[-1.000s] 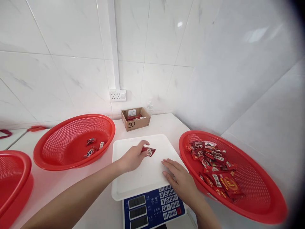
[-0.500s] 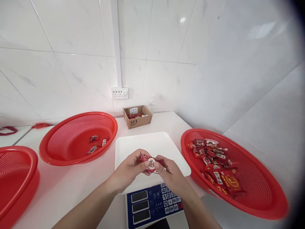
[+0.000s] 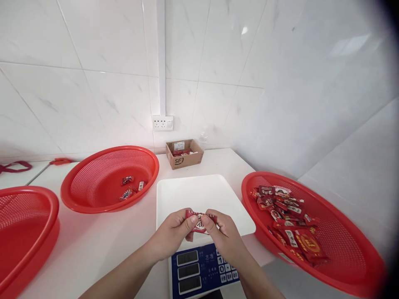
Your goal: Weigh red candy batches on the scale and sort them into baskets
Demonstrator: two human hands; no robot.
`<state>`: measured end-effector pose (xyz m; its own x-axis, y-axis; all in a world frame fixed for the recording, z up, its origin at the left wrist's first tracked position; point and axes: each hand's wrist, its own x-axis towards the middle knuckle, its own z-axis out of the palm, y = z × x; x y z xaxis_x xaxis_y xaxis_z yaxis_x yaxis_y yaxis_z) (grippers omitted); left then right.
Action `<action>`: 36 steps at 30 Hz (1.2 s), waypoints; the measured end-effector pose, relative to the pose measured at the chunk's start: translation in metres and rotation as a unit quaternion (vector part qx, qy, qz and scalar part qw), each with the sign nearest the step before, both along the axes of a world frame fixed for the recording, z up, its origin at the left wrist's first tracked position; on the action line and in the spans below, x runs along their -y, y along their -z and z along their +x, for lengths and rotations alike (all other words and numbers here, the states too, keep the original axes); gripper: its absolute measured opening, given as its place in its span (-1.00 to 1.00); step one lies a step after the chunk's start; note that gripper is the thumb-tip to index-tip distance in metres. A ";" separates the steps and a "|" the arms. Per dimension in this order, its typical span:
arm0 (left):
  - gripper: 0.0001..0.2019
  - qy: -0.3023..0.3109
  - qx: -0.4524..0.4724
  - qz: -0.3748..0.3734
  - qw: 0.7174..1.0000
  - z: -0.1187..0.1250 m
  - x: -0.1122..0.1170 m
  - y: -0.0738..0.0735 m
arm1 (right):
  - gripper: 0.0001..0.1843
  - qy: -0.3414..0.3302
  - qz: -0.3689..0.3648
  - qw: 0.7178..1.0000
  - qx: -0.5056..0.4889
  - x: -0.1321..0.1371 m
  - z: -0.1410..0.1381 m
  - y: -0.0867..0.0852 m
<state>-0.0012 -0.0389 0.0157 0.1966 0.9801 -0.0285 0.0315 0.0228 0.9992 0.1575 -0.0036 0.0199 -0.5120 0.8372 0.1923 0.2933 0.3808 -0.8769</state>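
A small red wrapped candy packet with pale lettering and a round cream emblem is held between both hands. My left hand pinches its left end, thumb on the front face. The right end is gripped by my right hand, its thumb also pressed on the front. Both hands hover over the near part of the white weighing tray of a scale. Below them is the scale's blue panel with dark displays and number keys, partly covered by my right forearm.
At the right, a red perforated basket holds many red packets. Another red basket at the left has several packets; a third basket is cut off at the left edge. A cardboard box with packets stands near the wall.
The view has shifted slightly, so the surroundings sit a little farther right. Both hands still hold the packet, now a bit lower and nearer the tray's front edge.
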 end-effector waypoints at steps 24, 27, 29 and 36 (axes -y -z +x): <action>-0.74 -0.324 0.516 -0.102 0.787 -0.109 -0.021 -0.018 | -0.65 0.250 0.045 0.956 0.149 -0.038 0.125 -0.001; -0.76 -0.260 0.544 -0.112 0.790 -0.103 -0.027 -0.016 | -0.63 0.222 0.010 0.936 0.274 -0.059 0.149 -0.004; -0.74 -0.236 0.547 -0.120 0.794 -0.093 -0.030 -0.018 | -0.62 0.189 -0.030 0.927 0.322 -0.073 0.161 0.000; -0.78 -0.186 0.535 -0.130 0.814 -0.081 -0.045 -0.010 | -0.62 0.128 -0.140 0.863 0.468 -0.104 0.175 0.034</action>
